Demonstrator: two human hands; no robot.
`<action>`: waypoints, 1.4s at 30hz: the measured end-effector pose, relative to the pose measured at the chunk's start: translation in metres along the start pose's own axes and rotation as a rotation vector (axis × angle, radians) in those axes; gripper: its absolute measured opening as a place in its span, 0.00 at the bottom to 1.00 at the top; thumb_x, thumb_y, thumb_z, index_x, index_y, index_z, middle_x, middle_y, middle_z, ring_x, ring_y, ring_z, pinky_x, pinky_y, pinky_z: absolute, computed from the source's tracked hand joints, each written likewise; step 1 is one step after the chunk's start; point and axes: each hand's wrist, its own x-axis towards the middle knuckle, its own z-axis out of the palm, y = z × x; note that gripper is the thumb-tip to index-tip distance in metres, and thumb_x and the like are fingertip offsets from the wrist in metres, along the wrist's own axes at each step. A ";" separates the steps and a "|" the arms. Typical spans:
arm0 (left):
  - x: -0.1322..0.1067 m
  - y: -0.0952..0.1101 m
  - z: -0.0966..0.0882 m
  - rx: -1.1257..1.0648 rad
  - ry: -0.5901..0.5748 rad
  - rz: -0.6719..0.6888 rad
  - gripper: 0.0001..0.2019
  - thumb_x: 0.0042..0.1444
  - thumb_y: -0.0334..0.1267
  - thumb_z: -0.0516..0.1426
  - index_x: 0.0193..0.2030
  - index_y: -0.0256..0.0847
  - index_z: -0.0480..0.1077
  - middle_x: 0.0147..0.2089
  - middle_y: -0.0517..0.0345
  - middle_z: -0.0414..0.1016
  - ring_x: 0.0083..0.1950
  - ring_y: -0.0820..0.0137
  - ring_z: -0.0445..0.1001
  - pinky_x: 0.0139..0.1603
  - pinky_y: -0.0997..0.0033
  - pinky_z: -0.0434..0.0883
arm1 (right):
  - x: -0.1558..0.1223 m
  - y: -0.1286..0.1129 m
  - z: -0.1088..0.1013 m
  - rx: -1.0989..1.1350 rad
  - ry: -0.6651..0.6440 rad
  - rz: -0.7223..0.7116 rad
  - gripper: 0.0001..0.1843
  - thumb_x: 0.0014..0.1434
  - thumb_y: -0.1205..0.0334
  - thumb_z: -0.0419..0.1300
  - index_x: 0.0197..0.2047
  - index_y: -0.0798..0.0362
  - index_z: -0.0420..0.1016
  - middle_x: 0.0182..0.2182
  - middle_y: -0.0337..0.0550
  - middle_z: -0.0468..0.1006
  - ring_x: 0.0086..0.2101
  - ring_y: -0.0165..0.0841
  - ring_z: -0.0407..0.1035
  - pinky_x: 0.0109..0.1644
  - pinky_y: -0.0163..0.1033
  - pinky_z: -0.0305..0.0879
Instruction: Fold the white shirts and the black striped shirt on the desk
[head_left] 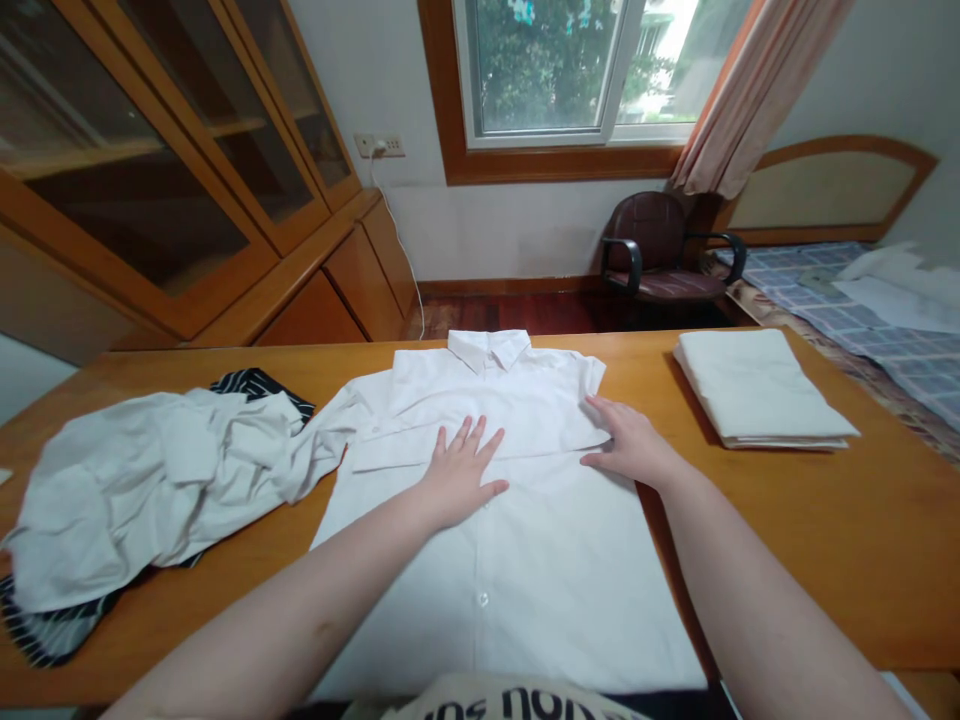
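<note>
A white button-up shirt [525, 560] lies spread on the wooden table, its collar [489, 350] pointing away from me. One sleeve [405, 442] is laid across the chest, level with my left hand. My left hand [461, 475] rests flat on the middle of the shirt, fingers spread. Over at the shirt's right edge, my right hand [630, 440] has thumb and forefinger apart, touching the fabric by the folded sleeve. Nothing shows clearly gripped in it.
To the left lies a crumpled heap of white clothing [172, 470] over a black striped cloth [262, 385]. A folded white stack [757, 385] sits on the table [825, 540] at right. Beyond are a chair [667, 240], a bed [862, 310] and a glass-fronted cabinet [247, 240].
</note>
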 end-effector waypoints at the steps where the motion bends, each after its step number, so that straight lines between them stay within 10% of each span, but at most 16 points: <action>1: -0.001 -0.005 0.002 0.009 0.039 0.021 0.36 0.57 0.58 0.48 0.70 0.50 0.43 0.72 0.50 0.34 0.72 0.55 0.31 0.65 0.40 0.34 | 0.000 0.000 0.000 -0.002 -0.008 0.007 0.47 0.46 0.49 0.65 0.66 0.52 0.54 0.59 0.54 0.64 0.58 0.47 0.58 0.59 0.51 0.53; 16: 0.043 -0.022 -0.017 -0.138 0.038 0.107 0.36 0.57 0.55 0.48 0.69 0.45 0.45 0.72 0.47 0.37 0.72 0.58 0.33 0.67 0.48 0.36 | 0.016 0.028 0.004 -0.107 0.279 0.411 0.15 0.54 0.58 0.54 0.42 0.51 0.77 0.44 0.45 0.77 0.46 0.41 0.68 0.45 0.43 0.61; 29: -0.029 -0.099 -0.028 0.184 0.221 -0.309 0.24 0.55 0.29 0.47 0.59 0.39 0.63 0.65 0.46 0.60 0.65 0.57 0.57 0.63 0.51 0.52 | 0.009 0.021 0.001 -0.070 0.299 0.452 0.12 0.53 0.56 0.55 0.33 0.53 0.76 0.34 0.46 0.77 0.36 0.38 0.68 0.36 0.39 0.59; 42: -0.040 -0.116 -0.041 -0.022 0.481 -0.176 0.11 0.55 0.35 0.48 0.37 0.43 0.72 0.51 0.53 0.74 0.60 0.63 0.64 0.61 0.62 0.60 | 0.013 0.010 0.001 0.038 0.327 0.555 0.12 0.55 0.54 0.53 0.35 0.52 0.72 0.31 0.44 0.76 0.32 0.36 0.67 0.33 0.37 0.56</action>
